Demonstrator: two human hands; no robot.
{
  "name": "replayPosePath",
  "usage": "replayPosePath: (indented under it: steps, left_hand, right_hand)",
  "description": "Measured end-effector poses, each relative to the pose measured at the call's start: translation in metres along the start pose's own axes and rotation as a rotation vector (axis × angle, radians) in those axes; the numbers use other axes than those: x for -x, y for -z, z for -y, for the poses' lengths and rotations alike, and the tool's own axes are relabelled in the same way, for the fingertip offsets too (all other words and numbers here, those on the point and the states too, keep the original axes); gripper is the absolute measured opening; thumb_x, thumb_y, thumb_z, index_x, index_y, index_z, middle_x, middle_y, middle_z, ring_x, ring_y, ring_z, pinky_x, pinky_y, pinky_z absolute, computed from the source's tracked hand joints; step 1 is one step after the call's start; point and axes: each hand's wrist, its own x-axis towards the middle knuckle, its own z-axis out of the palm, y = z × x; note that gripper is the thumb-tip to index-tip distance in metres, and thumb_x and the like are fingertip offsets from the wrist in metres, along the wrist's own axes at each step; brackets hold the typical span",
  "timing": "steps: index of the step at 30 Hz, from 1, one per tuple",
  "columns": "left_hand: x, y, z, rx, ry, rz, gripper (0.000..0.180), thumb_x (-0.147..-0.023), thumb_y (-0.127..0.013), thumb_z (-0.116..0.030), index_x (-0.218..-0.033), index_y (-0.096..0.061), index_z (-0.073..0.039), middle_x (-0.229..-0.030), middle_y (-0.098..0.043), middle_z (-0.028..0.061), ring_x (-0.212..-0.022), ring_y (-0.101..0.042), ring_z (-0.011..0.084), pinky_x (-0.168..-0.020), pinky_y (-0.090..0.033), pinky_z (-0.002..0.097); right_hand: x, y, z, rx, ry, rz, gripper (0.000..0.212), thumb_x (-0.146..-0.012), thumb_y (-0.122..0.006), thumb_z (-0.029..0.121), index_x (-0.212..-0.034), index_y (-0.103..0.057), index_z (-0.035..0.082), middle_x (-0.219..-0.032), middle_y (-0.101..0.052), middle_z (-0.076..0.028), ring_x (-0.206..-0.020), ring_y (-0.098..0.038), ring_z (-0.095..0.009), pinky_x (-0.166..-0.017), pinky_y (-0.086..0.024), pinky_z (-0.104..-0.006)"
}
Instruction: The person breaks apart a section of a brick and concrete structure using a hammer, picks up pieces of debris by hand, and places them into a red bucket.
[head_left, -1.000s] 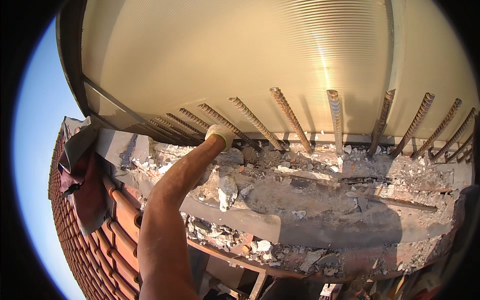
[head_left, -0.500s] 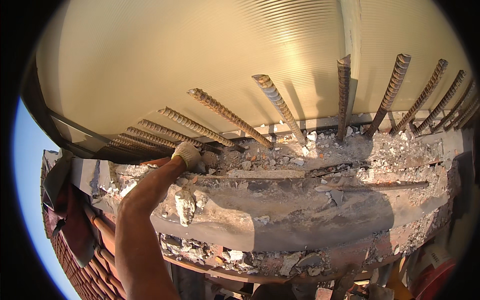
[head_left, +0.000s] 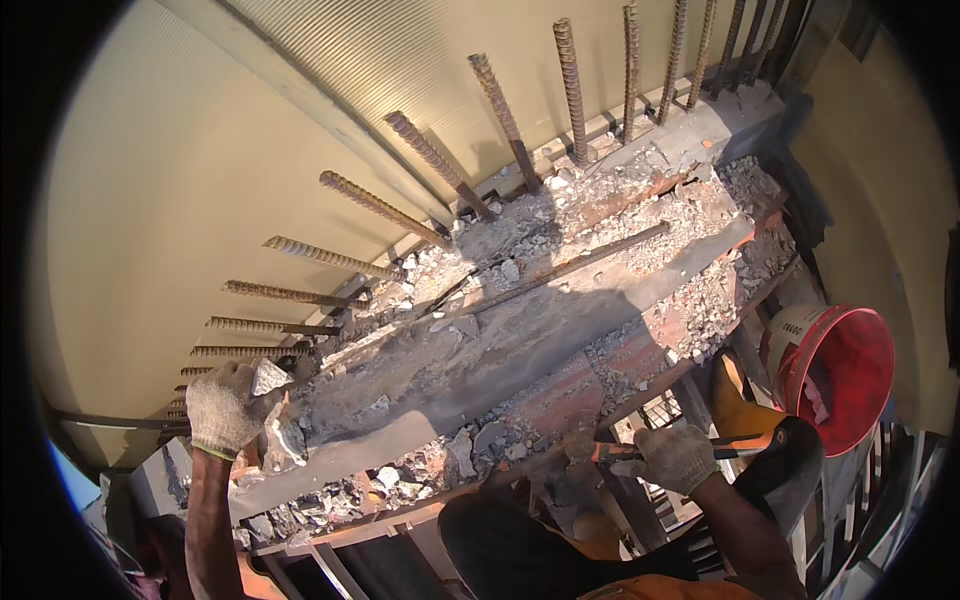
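My left hand (head_left: 226,408), in a pale knitted work glove, is closed at the left end of the broken concrete ledge (head_left: 480,370). A light grey chunk of concrete (head_left: 268,378) sticks out from its fingers. Just below it leans another jagged chunk (head_left: 286,436), close to the glove. My right hand (head_left: 678,458), gloved too, is wrapped round a tool with an orange and black handle (head_left: 740,446). It is held low, over my legs and the near edge of the ledge. The tool's working end cannot be made out clearly.
Ribbed steel bars (head_left: 575,95) rise in a row along the ledge before a cream corrugated sheet (head_left: 150,200). A loose bar (head_left: 590,262) lies on the rubble. At right stands a white bucket, red inside (head_left: 850,380). Slats with gaps lie below the ledge.
The view has swung rightward and tilted. My left hand now has a concrete chunk in its fingers. My right hand with the tool has come into view, and more of the bucket shows.
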Motion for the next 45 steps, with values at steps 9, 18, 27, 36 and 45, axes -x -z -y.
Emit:
replayPosePath:
  steps: [9,18,27,36,45]
  left_hand:
    - [-0.069,0.107,-0.435,1.228,-0.571,-0.058,0.034,-0.089,-0.084,-0.023,-0.112,-0.080,0.001,-0.094,-0.081,0.0116,-0.084,-0.076,0.0171,-0.078,-0.059,0.0361]
    - [-0.064,0.212,-0.656,1.277,-0.815,0.074,0.067,-0.076,-0.079,-0.049,-0.121,-0.069,-0.001,-0.125,-0.072,0.0227,-0.102,-0.075,0.0447,-0.090,-0.060,0.0540]
    - [0.042,0.039,-0.323,1.092,-0.072,-0.120,0.053,-0.098,-0.072,-0.049,-0.139,-0.068,-0.016,-0.121,-0.073,0.0165,-0.112,-0.072,0.0414,-0.096,-0.058,0.0534]
    - [0.212,-0.093,0.070,0.477,0.626,-0.443,0.046,-0.102,-0.069,-0.042,-0.135,-0.071,-0.010,-0.135,-0.070,0.0184,-0.132,-0.063,0.0405,-0.111,-0.051,0.0528]
    - [0.190,-0.123,0.160,0.366,0.144,0.165,0.125,-0.053,-0.096,-0.073,-0.155,-0.056,-0.013,-0.145,-0.066,0.0191,-0.133,-0.065,0.0423,-0.113,-0.053,0.0517]
  right_hand:
    - [0.028,0.015,-0.015,-0.209,-0.003,-0.003,0.049,-0.095,-0.075,0.053,-0.105,-0.077,0.006,-0.093,-0.079,-0.018,-0.097,-0.078,-0.038,-0.086,-0.059,-0.0522]
    - [0.003,-0.021,-0.006,-0.163,0.089,-0.015,0.056,-0.095,-0.075,0.052,-0.128,-0.072,0.006,-0.120,-0.076,-0.022,-0.117,-0.073,-0.037,-0.100,-0.057,-0.0496]
    - [0.010,-0.002,0.010,0.008,0.047,-0.043,0.056,-0.088,-0.081,0.054,-0.111,-0.070,0.005,-0.092,-0.077,-0.023,-0.092,-0.076,-0.044,-0.084,-0.058,-0.0556]
    - [0.011,0.030,0.093,-0.088,0.344,-0.181,0.054,-0.093,-0.079,0.050,-0.110,-0.067,0.001,-0.082,-0.070,-0.024,-0.081,-0.072,-0.048,-0.072,-0.054,-0.0569]
    - [-0.057,0.050,0.326,-0.037,0.780,-0.184,0.043,-0.093,-0.080,0.038,-0.116,-0.066,0.004,-0.090,-0.073,-0.021,-0.086,-0.073,-0.044,-0.076,-0.056,-0.0522]
